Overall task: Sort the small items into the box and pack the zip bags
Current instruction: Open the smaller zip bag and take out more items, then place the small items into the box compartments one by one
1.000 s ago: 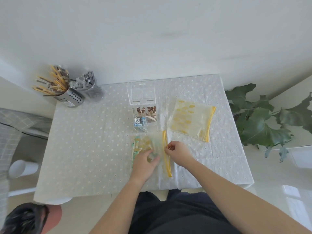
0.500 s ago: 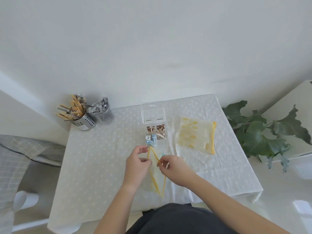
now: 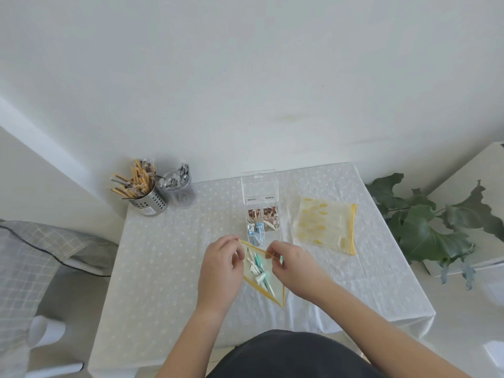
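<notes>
Between my hands a clear zip bag (image 3: 263,274) with a yellow zip strip is held up over the table, its mouth pulled apart. Small white and teal packets lie inside it. My left hand (image 3: 221,271) pinches the left lip of the bag and my right hand (image 3: 293,266) pinches the right lip. Just behind the bag stands a clear compartment box (image 3: 263,222) with its lid up, holding brown, blue and white small items. A second zip bag (image 3: 324,223) with yellow print lies flat to the right of the box.
A metal holder of wooden sticks (image 3: 144,192) and a clear cup of metal pieces (image 3: 180,186) stand at the table's back left corner. A leafy plant (image 3: 431,222) is beside the table's right edge. A chair with a checked cushion (image 3: 32,257) is at the left.
The bag lay flat on the table under my hands a second ago; now it is lifted and its mouth is spread wider. The head camera has tilted up and back.
</notes>
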A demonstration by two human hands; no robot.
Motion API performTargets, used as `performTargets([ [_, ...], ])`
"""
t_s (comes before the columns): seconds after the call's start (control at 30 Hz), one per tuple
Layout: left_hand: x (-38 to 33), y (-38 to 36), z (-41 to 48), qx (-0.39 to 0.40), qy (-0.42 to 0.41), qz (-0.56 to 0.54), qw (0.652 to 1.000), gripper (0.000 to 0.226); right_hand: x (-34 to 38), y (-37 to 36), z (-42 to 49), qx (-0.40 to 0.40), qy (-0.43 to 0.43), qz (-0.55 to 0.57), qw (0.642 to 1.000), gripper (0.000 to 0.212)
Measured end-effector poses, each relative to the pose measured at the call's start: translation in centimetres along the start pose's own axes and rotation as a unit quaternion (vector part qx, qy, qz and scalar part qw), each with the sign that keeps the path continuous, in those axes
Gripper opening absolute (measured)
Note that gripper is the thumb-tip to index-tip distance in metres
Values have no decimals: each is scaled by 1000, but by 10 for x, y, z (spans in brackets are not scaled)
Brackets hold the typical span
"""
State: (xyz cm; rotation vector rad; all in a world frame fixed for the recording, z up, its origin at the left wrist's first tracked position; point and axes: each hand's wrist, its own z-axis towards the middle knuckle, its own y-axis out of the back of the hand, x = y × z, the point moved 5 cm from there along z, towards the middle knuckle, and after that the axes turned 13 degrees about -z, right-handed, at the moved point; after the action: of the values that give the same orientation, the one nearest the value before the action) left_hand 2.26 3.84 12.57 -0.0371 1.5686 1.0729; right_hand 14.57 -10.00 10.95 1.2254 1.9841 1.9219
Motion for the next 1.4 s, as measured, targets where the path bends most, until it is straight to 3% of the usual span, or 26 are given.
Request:
performTargets([
  [0.1, 3, 2, -1, 26, 3, 38, 999, 46, -6, 10, 1, -5, -16, -8, 1000, 34],
  [0.23, -1, -3, -4, 82, 18, 48, 995, 54, -7, 20, 0, -27, 0, 20, 999, 31],
  [0.33, -10, -3, -7, 68, 23, 15, 997, 45, -2, 22, -2, -32, 10, 17, 999, 35],
  [0.43, -13, 3, -11, 49, 26, 2, 998, 46, -11, 23, -1, -10, -33, -27, 999, 41],
  [0.6, -20, 8, -16, 56, 17, 33, 998, 51, -27, 28, -3, -19, -103, -68, 992, 29],
  [0.77, -22, 4, -15, 73, 13, -3, 997, 53, -11, 40, -9, -42, -71, -39, 996, 24],
  [0.87, -24, 4, -17, 82, 7, -20, 996, 54, 9, 55, -16, -62, -46, 11, 997, 9],
  [1.03, -27, 0, -19, 101, -6, -41, 994, 59, 37, 52, -16, 25, -46, 23, 998, 13],
  [1.23, -26, -5, -20, 129, -9, -62, 990, 54, 26, -13, 12, 225, -38, -200, 953, 27],
  [1.4, -31, -7, -27, 140, -25, -70, 987, 49, 5, -52, 31, 263, -44, -267, 926, 29],
])
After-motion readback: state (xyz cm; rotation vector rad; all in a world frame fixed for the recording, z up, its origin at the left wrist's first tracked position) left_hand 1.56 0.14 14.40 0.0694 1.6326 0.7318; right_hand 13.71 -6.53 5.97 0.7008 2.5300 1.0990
